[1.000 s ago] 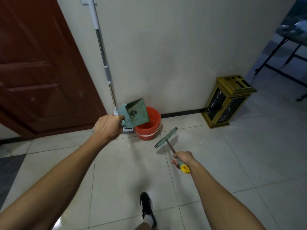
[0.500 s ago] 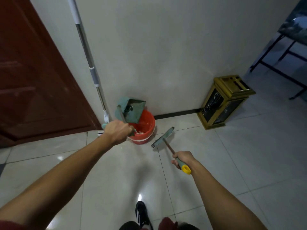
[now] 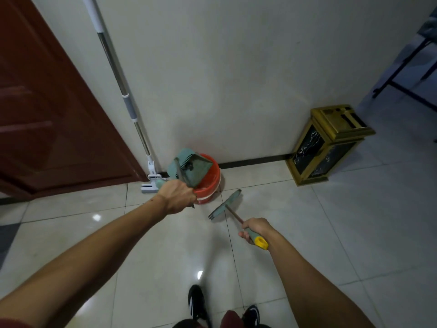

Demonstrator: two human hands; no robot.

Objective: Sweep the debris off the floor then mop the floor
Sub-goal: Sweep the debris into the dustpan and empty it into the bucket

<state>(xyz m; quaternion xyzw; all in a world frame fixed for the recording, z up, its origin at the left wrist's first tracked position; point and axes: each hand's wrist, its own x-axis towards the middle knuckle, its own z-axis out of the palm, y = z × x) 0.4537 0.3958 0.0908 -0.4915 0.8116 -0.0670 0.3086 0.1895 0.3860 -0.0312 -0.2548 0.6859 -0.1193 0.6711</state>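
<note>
My left hand (image 3: 176, 194) grips the handle of a teal dustpan (image 3: 192, 168), which is tilted over the red bucket (image 3: 209, 185) by the wall. Dark debris clings inside the pan. My right hand (image 3: 254, 229) holds a small broom (image 3: 225, 204) by its green and yellow handle, with the teal head hanging just above the tiles, right of the bucket. A mop (image 3: 118, 74) with a white and metal pole leans on the wall left of the bucket, its head on the floor.
A dark red door (image 3: 47, 114) stands at the left. A gold and black bin (image 3: 328, 145) sits against the wall at the right. Black table legs (image 3: 402, 74) show at the far right. My shoes (image 3: 197, 304) are at the bottom edge, on glossy white tiles.
My left hand has turned the dustpan further over the bucket and dropped a little. The view has tilted down and shifted. The broom in my right hand has barely moved.
</note>
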